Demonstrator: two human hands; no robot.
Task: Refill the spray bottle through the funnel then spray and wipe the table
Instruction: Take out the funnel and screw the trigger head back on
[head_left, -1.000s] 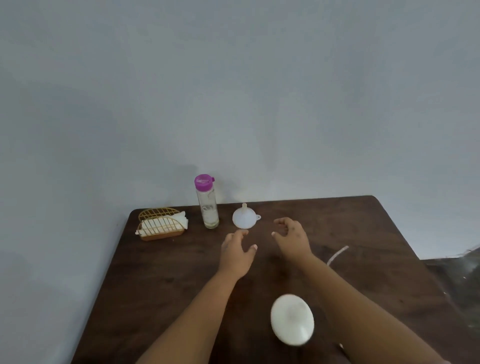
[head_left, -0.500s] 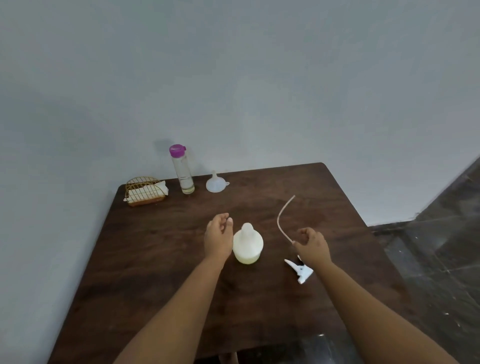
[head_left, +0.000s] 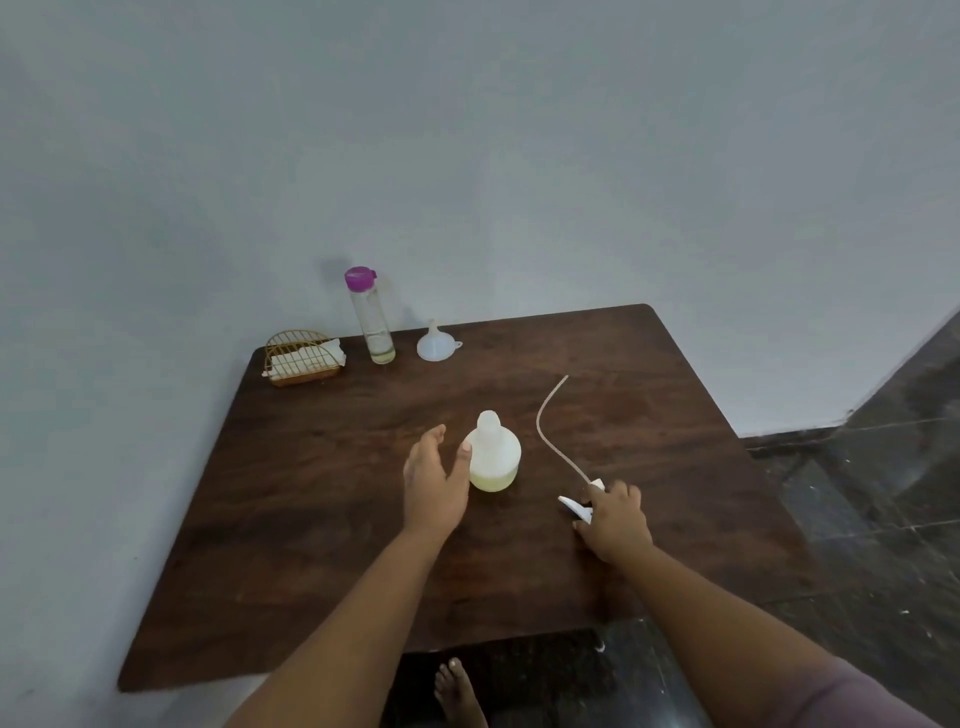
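On table (head_left: 311, 493): spray bottle (head_left: 493, 457) upright

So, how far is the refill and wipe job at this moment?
Done: the spray bottle stands open, and its spray head with tube lies on the table. In hand: the right hand rests on the spray head; the left hand is beside the bottle. Left: the funnel and the purple-capped bottle stand untouched at the back, so filling, spraying and wiping remain.
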